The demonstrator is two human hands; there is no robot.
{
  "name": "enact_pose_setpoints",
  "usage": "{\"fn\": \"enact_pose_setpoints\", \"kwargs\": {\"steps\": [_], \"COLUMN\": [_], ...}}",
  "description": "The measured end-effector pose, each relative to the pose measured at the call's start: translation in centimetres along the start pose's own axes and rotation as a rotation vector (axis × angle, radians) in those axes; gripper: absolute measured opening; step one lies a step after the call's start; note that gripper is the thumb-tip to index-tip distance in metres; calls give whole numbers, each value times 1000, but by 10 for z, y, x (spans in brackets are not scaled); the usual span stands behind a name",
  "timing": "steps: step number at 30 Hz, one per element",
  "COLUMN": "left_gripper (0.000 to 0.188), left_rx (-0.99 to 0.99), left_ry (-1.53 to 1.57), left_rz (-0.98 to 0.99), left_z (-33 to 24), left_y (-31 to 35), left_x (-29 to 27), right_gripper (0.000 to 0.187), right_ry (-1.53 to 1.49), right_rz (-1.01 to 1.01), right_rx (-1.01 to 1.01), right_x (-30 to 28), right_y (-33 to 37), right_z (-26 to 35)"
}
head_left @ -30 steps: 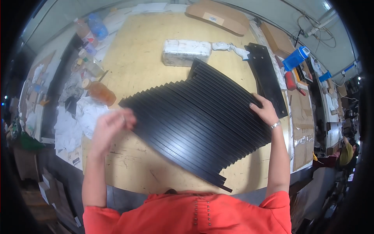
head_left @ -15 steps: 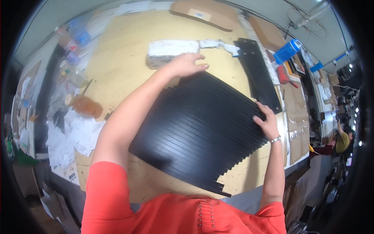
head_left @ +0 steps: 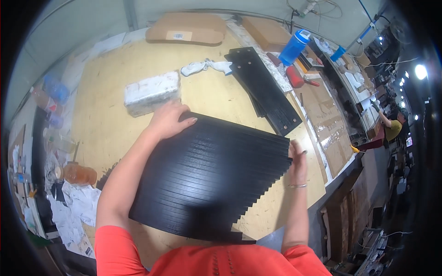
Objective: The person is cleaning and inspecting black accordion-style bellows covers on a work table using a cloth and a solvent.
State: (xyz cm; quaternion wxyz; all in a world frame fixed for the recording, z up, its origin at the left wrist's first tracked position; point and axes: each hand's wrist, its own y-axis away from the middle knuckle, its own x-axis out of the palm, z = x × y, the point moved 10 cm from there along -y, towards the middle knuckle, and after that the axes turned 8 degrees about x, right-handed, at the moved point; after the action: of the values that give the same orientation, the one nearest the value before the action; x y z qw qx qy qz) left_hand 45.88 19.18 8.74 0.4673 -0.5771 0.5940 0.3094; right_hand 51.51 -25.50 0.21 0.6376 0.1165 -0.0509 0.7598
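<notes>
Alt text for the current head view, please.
A black ribbed panel spans a pale tabletop, with a person's left grip at its far left corner and right grip by its right edge. Beyond are a white block and flat black strips; an amber jar is left, a blue bottle right.

One pleated black sheet [head_left: 207,170], two hands [head_left: 168,120], one whitish block [head_left: 152,92], one amber-filled jar [head_left: 79,174]

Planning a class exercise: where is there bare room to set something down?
Yellowish tabletop is bare between the whitish rectangular block and flat brown cardboard, and left of that block. Crowded: left edge, amber rounded bottle, crumpled white material; front centre, black ribbed sheet.
</notes>
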Motion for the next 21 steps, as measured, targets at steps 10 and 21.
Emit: {"fn": "enact_pose_setpoints", "kwargs": {"steps": [10, 21], "left_gripper": [35, 39], "left_rx": [4, -147], "left_ry": [58, -30], "left_rz": [-21, -110], "left_z": [29, 98], "left_y": [32, 69], "left_x": [-19, -48], "right_gripper": [58, 59], "right_ry": [-542, -198], "right_rz": [26, 53], "right_rx": [293, 361], "right_x": [80, 126], "right_y": [9, -57], "right_z": [-74, -126]}}
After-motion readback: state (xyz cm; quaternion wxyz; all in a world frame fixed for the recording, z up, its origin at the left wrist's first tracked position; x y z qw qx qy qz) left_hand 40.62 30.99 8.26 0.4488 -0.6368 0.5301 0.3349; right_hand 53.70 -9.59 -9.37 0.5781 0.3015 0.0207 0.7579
